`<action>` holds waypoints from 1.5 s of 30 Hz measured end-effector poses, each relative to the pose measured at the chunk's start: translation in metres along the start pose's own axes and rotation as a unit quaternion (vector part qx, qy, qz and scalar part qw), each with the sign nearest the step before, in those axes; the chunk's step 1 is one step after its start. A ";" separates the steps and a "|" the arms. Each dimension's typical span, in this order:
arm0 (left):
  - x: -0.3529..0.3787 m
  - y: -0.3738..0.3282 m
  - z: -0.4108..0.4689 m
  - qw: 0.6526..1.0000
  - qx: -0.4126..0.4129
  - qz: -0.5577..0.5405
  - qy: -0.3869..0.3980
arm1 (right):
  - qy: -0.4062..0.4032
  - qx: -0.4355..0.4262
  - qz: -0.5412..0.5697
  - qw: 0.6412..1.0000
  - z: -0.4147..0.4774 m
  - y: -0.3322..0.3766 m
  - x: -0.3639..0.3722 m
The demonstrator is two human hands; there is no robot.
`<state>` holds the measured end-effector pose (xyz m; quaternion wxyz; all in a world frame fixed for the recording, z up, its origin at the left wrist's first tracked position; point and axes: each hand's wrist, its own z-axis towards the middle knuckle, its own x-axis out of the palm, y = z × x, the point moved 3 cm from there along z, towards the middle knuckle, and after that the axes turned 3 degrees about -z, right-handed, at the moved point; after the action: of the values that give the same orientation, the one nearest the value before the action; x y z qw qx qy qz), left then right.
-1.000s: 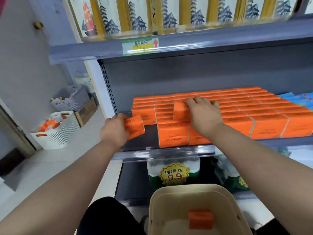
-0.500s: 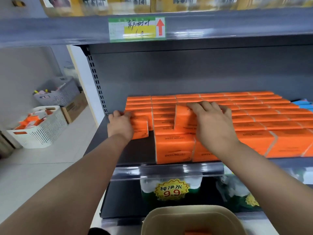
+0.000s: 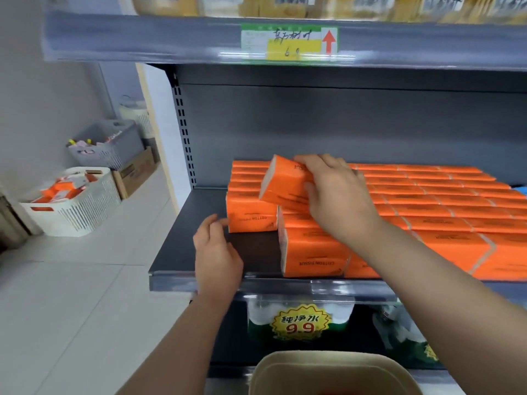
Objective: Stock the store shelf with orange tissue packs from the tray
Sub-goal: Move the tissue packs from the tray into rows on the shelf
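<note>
Rows of orange tissue packs (image 3: 433, 212) fill the dark shelf (image 3: 182, 260) from the middle to the right. My right hand (image 3: 339, 195) grips one orange tissue pack (image 3: 285, 183), tilted and lifted above the stacked rows. A front pack (image 3: 252, 216) stands at the left end of the rows. My left hand (image 3: 218, 252) hovers over the bare left part of the shelf, fingers loosely curled, holding nothing, its fingertips close to that pack. The beige tray (image 3: 330, 372) is at the bottom edge; its inside is mostly out of view.
An upper shelf edge with a price label (image 3: 289, 42) hangs overhead. Below, packaged goods carry a yellow 9.9 tag (image 3: 301, 323). On the tiled floor at left stand a white basket (image 3: 77, 203) with orange packs, a grey basket (image 3: 109, 143) and a cardboard box (image 3: 135, 172).
My left hand let go of its pack at the left end of the rows and drew back. My right hand lifted a pack off the stack and tilted it.
</note>
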<state>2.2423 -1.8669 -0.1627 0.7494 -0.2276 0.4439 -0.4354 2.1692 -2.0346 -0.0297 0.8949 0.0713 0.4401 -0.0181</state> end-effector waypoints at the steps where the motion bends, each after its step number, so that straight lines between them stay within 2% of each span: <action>1: -0.004 0.002 0.000 1.000 -0.010 0.006 0.004 | 0.001 -0.015 0.017 1.000 0.006 0.011 0.004; 7: -0.021 0.010 0.001 0.989 -0.142 0.038 0.025 | 0.080 -0.066 0.077 0.992 0.027 0.056 0.054; 10: -0.020 0.012 0.000 0.991 -0.115 0.064 0.039 | 0.138 -0.056 0.073 0.986 0.029 0.060 0.081; 14: -0.011 0.014 0.002 0.989 -0.093 0.069 0.090 | 0.199 -0.040 0.014 0.979 0.025 0.060 0.107; 19: 0.000 0.008 0.005 0.984 -0.110 0.030 0.136 | 0.194 -0.033 -0.085 0.977 0.019 0.062 0.115; 24: 0.004 0.002 0.004 0.984 -0.117 0.031 0.129 | 0.216 -0.034 -0.072 0.973 0.018 0.061 0.113; 26: 0.000 -0.001 0.003 0.986 -0.121 0.038 0.109 | 0.202 -0.033 -0.063 0.977 0.016 0.058 0.106; 30: -0.015 -0.011 -0.005 0.997 -0.041 0.046 0.051 | 0.157 -0.045 -0.076 0.984 0.002 0.047 0.082; 37: -0.041 -0.012 -0.035 0.993 0.107 0.047 0.027 | 0.059 -0.070 -0.056 0.994 -0.058 0.033 0.034; 41: -0.034 -0.027 -0.070 0.973 0.196 0.071 0.103 | 0.013 -0.083 -0.053 0.995 -0.108 0.018 0.018; 45: -0.014 -0.040 -0.113 0.933 0.269 0.098 0.217 | 0.046 -0.056 -0.069 0.995 -0.164 -0.004 0.020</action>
<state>2.1239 -1.8706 -0.1843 0.7073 0.1271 0.4820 -0.5013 2.0526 -2.0145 -0.1448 0.8727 -0.0087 0.4854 -0.0519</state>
